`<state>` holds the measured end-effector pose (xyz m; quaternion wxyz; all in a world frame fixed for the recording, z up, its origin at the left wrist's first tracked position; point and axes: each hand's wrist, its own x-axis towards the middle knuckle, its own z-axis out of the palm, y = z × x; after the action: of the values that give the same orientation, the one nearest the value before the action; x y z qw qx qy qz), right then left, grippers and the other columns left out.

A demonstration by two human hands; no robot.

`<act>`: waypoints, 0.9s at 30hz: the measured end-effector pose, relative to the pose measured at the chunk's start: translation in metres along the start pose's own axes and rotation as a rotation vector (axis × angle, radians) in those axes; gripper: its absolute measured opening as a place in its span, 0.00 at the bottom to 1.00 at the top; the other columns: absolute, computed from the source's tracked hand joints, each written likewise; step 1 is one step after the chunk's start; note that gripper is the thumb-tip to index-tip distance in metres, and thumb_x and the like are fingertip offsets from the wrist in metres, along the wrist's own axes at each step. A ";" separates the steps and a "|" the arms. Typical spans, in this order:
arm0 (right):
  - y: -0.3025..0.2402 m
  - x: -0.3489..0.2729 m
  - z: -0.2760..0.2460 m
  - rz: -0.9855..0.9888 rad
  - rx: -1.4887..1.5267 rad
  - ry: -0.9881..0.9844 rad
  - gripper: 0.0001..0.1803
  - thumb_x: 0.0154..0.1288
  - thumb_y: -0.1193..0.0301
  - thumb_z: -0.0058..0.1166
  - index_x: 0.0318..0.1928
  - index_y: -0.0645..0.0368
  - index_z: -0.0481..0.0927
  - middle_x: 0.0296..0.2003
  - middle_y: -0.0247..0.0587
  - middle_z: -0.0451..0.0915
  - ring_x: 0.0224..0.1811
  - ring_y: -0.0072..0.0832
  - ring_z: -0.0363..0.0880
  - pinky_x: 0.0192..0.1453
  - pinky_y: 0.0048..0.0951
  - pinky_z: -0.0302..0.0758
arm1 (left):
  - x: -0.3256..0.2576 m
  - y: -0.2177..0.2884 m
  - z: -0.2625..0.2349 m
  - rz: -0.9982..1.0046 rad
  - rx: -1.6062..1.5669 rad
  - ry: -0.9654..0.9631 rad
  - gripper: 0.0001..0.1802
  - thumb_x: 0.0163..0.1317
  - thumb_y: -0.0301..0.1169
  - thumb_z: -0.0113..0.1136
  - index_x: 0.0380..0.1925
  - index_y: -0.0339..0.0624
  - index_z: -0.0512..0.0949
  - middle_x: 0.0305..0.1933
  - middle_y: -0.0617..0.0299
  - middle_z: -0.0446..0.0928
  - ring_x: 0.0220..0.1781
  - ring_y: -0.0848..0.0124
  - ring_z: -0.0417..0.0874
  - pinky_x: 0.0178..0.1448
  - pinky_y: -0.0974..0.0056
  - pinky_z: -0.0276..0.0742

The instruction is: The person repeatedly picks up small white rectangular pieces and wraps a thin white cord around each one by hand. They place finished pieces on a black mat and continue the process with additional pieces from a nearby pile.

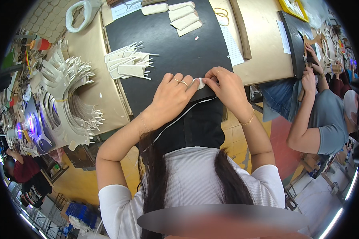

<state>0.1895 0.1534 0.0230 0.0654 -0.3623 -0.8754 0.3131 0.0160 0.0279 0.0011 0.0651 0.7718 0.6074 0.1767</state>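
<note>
A small white leather-like piece (201, 84) sits at the near edge of the black work mat (175, 51), between my two hands. My left hand (172, 92) is closed, its thumb and fingertips on the piece's left side. From the other side my right hand (227, 85) pinches the piece between thumb and fingers. My fingers hide much of it. Left of my hands lies a pile of cream pieces with thin strips at their ends (129, 63). Several plain cream tabs (183, 16) overlap at the mat's far side.
Stacked cream cut parts (62, 95) cover the table at left. A white roll (78, 16) lies at the far left. Right of the mat are yellow rubber bands (221, 16), a printed sheet (232, 47) and a wooden strip (241, 30). A co-worker's hands (309, 75) work at far right.
</note>
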 end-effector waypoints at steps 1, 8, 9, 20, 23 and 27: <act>0.001 -0.005 -0.002 0.017 0.020 0.002 0.08 0.67 0.69 0.65 0.38 0.62 0.85 0.32 0.44 0.83 0.30 0.40 0.83 0.37 0.36 0.78 | 0.001 0.000 0.000 -0.004 -0.022 -0.009 0.25 0.58 0.24 0.62 0.58 0.42 0.79 0.41 0.61 0.74 0.44 0.64 0.77 0.50 0.58 0.68; 0.000 -0.040 -0.002 0.013 0.019 0.120 0.08 0.67 0.71 0.64 0.45 0.56 0.88 0.33 0.40 0.80 0.31 0.40 0.83 0.36 0.38 0.79 | 0.003 0.005 0.001 -0.028 -0.037 0.019 0.22 0.61 0.25 0.63 0.57 0.38 0.80 0.39 0.61 0.73 0.40 0.64 0.75 0.47 0.59 0.68; -0.001 -0.043 0.000 0.005 0.006 0.138 0.08 0.67 0.71 0.64 0.46 0.56 0.88 0.33 0.40 0.79 0.31 0.40 0.83 0.36 0.38 0.79 | 0.003 0.005 0.001 -0.030 -0.037 0.021 0.21 0.62 0.25 0.63 0.57 0.38 0.80 0.38 0.61 0.73 0.40 0.64 0.75 0.46 0.59 0.68; -0.001 -0.036 0.011 0.113 0.229 0.166 0.16 0.65 0.71 0.68 0.52 0.61 0.87 0.32 0.41 0.83 0.25 0.28 0.79 0.32 0.31 0.75 | 0.005 0.007 0.003 -0.043 -0.055 0.018 0.20 0.64 0.26 0.64 0.56 0.37 0.80 0.38 0.59 0.73 0.39 0.62 0.75 0.44 0.58 0.69; 0.003 -0.022 0.009 0.162 0.302 0.137 0.15 0.65 0.70 0.68 0.51 0.62 0.87 0.33 0.42 0.84 0.27 0.27 0.80 0.34 0.31 0.76 | 0.005 0.008 0.004 -0.045 -0.061 0.030 0.19 0.64 0.26 0.64 0.56 0.37 0.80 0.38 0.59 0.73 0.39 0.62 0.75 0.44 0.58 0.69; 0.003 -0.011 0.004 0.123 0.257 0.103 0.11 0.64 0.72 0.67 0.46 0.63 0.88 0.33 0.45 0.85 0.31 0.41 0.84 0.39 0.37 0.80 | 0.005 0.008 0.003 -0.055 -0.060 0.019 0.19 0.65 0.26 0.63 0.56 0.38 0.80 0.38 0.59 0.73 0.38 0.62 0.75 0.44 0.58 0.69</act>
<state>0.1980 0.1452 0.0189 0.1366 -0.4195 -0.7997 0.4072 0.0258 0.0307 0.0017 0.0872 0.7509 0.6234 0.2001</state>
